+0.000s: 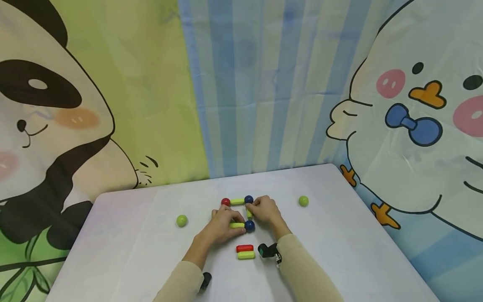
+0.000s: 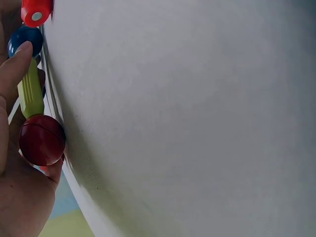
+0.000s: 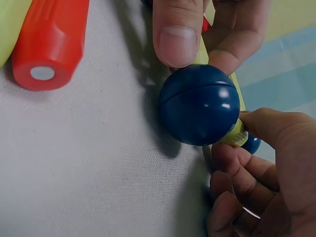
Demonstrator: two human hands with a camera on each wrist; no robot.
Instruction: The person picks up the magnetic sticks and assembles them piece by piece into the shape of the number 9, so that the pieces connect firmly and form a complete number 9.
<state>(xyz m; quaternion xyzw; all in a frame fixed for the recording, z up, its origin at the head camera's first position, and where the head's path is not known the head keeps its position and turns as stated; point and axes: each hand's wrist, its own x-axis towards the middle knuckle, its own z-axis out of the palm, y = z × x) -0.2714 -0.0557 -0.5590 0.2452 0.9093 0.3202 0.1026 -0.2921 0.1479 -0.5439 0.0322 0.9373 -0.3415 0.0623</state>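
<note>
Near the middle of the table, magnetic rods and balls are joined in a partial frame. My left hand (image 1: 223, 224) grips a yellow-green rod (image 2: 31, 94) on its near side, the thumb reaching a blue ball (image 3: 200, 104). A dark red ball (image 2: 42, 140) sits at that rod's other end, hidden by the hand in the head view. My right hand (image 1: 266, 209) pinches another yellow-green rod (image 3: 236, 134) between the near blue ball and a far blue ball (image 1: 249, 199). Along the far side, a third yellow-green rod (image 1: 237, 201) runs to a red ball (image 1: 225, 201).
A red rod (image 1: 245, 248) and a yellow-green rod (image 1: 246, 255) lie side by side nearer me. Single green balls rest apart, one on the left (image 1: 182, 220) and one on the right (image 1: 303, 201). A patterned curtain (image 1: 249, 92) hangs behind the white table (image 1: 136, 247).
</note>
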